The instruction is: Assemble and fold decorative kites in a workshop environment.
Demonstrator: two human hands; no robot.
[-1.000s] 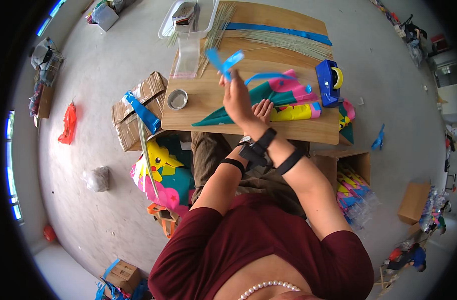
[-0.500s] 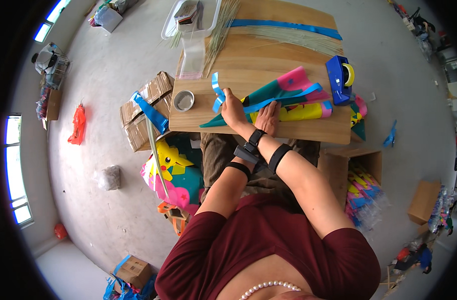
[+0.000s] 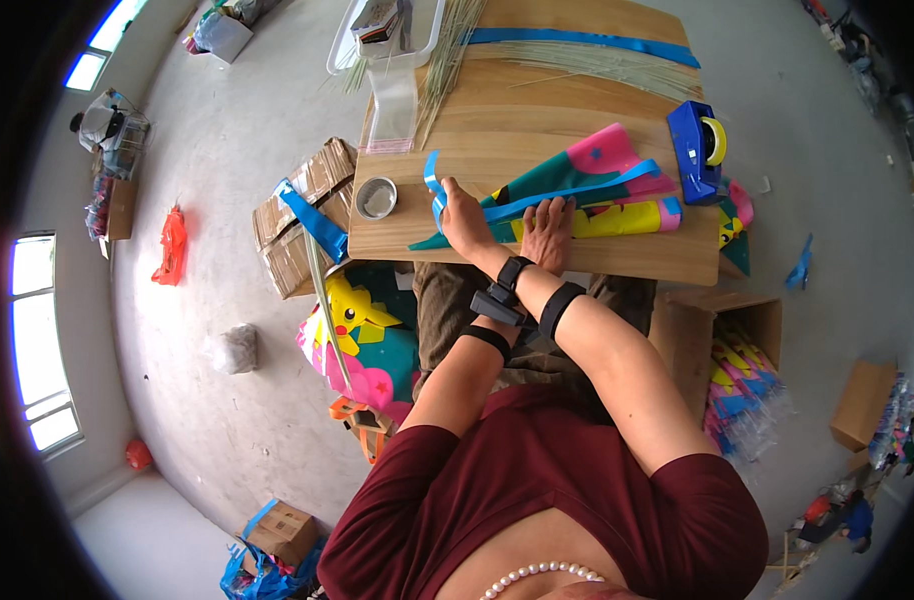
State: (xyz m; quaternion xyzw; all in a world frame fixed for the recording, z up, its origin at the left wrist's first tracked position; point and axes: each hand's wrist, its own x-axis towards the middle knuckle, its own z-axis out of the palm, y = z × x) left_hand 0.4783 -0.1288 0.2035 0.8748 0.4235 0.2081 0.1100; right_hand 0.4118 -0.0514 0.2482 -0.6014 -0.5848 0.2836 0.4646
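My forearms cross in front of me, the right one over the left. My right hand (image 3: 467,218) is closed around a blue ribbon (image 3: 597,188), and a curled end stands up beyond its fingers. The ribbon runs rightward along a folded plastic sheet (image 3: 552,180) in pink, teal and yellow, which narrows to a teal point at the left. My left hand (image 3: 545,236) lies on the sheet's near part with fingers stretched, just right of my right hand. The sheet rests near the front of the wooden table (image 3: 637,262).
A blue tape dispenser (image 3: 693,150) stands at the table's right edge, a round tin (image 3: 376,198) at the left. Thin sticks (image 3: 597,68) and a plastic tray (image 3: 429,40) lie farther back. Cardboard boxes (image 3: 682,330) flank my legs, and another printed sheet (image 3: 372,330) hangs at left.
The whole view has shifted slightly, so things appear a little farther right. The fingers of my left hand show more spread on the sheet. My right hand still grips the ribbon.
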